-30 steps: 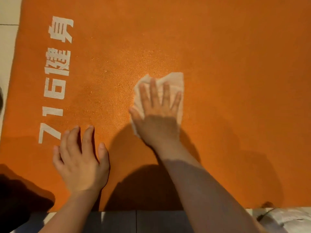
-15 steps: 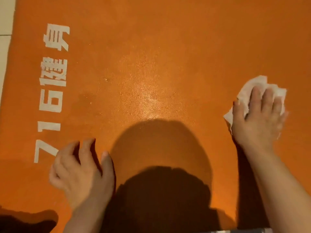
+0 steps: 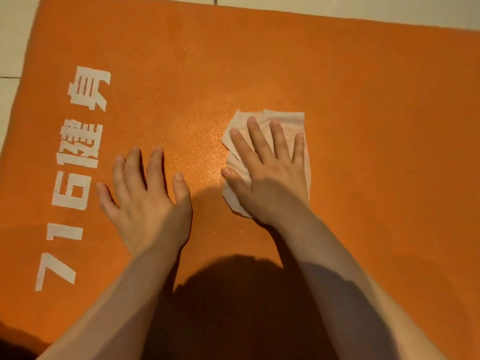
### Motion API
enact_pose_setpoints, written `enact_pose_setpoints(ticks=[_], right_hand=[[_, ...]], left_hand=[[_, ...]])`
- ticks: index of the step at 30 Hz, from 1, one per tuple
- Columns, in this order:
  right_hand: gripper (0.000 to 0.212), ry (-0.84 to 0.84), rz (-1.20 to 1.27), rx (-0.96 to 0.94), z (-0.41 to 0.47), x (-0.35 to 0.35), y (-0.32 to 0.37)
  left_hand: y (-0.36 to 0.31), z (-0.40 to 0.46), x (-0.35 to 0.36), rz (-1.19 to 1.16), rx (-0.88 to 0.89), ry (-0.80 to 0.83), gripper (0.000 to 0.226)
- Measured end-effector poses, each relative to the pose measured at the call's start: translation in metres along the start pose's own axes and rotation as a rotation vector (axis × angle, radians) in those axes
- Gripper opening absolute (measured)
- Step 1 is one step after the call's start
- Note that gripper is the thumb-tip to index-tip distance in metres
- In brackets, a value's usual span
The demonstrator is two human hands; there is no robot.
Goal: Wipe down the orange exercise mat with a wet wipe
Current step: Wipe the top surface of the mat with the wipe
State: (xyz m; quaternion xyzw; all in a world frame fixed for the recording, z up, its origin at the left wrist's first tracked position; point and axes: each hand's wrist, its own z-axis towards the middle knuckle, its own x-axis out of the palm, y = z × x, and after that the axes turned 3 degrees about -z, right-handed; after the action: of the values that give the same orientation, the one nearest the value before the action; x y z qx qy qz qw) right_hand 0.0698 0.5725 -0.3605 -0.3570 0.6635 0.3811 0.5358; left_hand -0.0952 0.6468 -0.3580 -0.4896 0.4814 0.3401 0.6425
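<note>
The orange exercise mat (image 3: pixel 363 126) fills most of the view, with white printed characters (image 3: pixel 78 162) along its left side. A crumpled white wet wipe (image 3: pixel 288 120) lies flat near the mat's middle. My right hand (image 3: pixel 270 175) presses on it with straight, spread fingers. My left hand (image 3: pixel 145 198) rests flat on the bare mat just left of the wipe, fingers spread. A damp, shiny patch (image 3: pixel 200 141) shows between the two hands.
Pale floor tiles (image 3: pixel 15 48) border the mat on the left and along the far edge (image 3: pixel 337 9). My shadow (image 3: pixel 246 307) darkens the near part of the mat between my forearms.
My right hand has swept the wipe from the right side back to the mat's middle. My left hand has moved forward and flattened, and the view has shifted toward the mat's far edge.
</note>
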Motion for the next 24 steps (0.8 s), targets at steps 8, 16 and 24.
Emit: enact_pose_setpoints(ticks=[8, 16, 24], right_hand=[[0.067, -0.029, -0.020, 0.364, 0.064, -0.030, -0.147], [0.070, -0.079, 0.089, 0.627, 0.121, -0.034, -0.127], [0.063, 0.015, -0.037, -0.101, 0.162, -0.030, -0.011]], left_hand=[[-0.003, -0.001, 0.000, 0.043, -0.028, 0.001, 0.056], [-0.002, -0.003, 0.002, 0.067, -0.002, -0.086, 0.054], [-0.005, -0.003, 0.003, 0.050, -0.021, -0.075, 0.057]])
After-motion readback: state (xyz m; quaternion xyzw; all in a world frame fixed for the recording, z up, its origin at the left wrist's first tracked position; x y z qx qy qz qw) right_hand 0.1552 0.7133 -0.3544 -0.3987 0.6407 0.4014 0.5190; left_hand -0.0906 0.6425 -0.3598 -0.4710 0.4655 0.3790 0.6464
